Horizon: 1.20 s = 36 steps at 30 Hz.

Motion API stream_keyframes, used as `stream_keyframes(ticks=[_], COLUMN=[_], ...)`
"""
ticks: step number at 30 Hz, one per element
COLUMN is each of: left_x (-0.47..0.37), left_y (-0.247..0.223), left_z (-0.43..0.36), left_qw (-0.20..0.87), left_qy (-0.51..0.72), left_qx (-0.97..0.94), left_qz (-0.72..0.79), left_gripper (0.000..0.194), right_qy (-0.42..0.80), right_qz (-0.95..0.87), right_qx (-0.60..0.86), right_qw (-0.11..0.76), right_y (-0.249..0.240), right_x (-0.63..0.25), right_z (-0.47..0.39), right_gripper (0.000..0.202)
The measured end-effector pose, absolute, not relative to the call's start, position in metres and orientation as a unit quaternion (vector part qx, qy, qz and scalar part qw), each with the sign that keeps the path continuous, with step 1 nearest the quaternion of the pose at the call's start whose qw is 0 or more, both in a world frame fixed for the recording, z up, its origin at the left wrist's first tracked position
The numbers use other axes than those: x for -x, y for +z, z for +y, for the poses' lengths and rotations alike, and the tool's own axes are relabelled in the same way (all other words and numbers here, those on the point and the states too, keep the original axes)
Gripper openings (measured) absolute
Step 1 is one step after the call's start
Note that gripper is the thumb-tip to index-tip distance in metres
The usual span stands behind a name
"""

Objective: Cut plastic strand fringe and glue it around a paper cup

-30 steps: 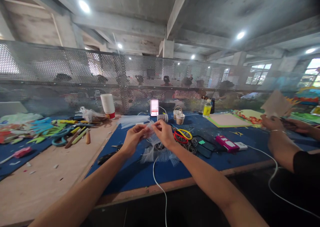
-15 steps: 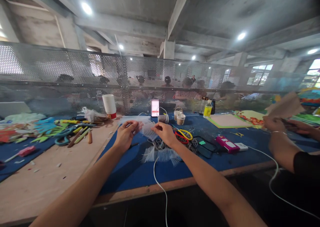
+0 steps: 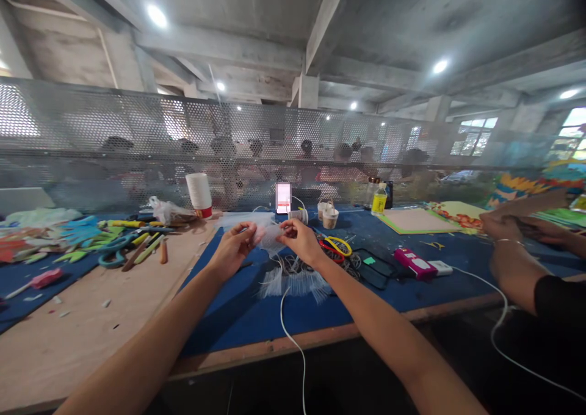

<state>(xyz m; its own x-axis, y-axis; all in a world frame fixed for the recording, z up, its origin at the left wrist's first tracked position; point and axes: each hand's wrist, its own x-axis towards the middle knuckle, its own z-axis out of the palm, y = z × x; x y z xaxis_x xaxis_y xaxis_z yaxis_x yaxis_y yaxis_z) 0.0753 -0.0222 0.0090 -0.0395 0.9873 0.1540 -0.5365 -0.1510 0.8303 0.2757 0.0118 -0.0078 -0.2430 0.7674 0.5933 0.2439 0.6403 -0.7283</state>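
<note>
Got a sheer white piece (image 3: 271, 239) up in the air, over the middle of the blue tabletop (image 3: 229, 323). Held from both sides: pinched at its right edge by the right grip (image 3: 302, 242) and at its left edge by the left grip (image 3: 231, 247), both narrow, fine finger detail too blurred to tell. Looks flimsy, so go light: pinch right at the edges, pull only enough to take out slack, spread evenly to avoid a crease or tear. Probably best to work high, clear of the pile below. Watch directly underneath for a tangle of dark wire (image 3: 290, 265), likely to snag on contact. Nearer the body, watch for fringed clear strands (image 3: 315, 285) fanned out flat, easy to drag with a sleeve or wrist, plus a white cable (image 3: 288, 332) running off the front edge. Right of the tangle, note a yellow loop (image 3: 339, 240), then a magenta box (image 3: 414, 263) further out. Behind, mind the spool (image 3: 300, 215) just past the right grip, the upright phone (image 3: 283, 198) and a small cup (image 3: 330, 218). On the left, note another sheer sheet (image 3: 242, 220) lying flat, then blue-handled scissors (image 3: 110, 256) and a stack of paper cups (image 3: 198, 192). Far right, leave room for a co-worker's forearm (image 3: 513, 268), well apart, not in the way.
</note>
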Motion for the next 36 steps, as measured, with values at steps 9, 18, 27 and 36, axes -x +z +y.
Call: stream_keyframes(ticks=[9,18,27,36], left_x=[-0.071,-0.076,-0.077,-0.078], left_y=[0.002,0.004,0.003,0.002], left_z=[-0.019,-0.024,-0.026,-0.025], left_qw=[0.611,0.623,0.595,0.559], left_qy=[0.606,0.536,0.53,0.551], left_qx=[-0.414,-0.476,-0.509,-0.521], left_qz=[0.299,0.313,0.327,0.336], left_gripper=[0.025,0.023,0.027,0.037], right_qy=[0.177,0.127,0.251,0.236], right_qz=[-0.789,-0.799,-0.773,-0.775], right_qx=[0.287,0.324,0.349,0.312], right_qw=[0.513,0.49,0.467,0.496], right_y=[-0.006,-0.006,-0.008,-0.002], right_x=[-0.277,-0.276,-0.274,-0.273], right_z=[0.01,0.006,-0.003,-0.007], right_gripper=[0.005,0.012,0.02,0.024])
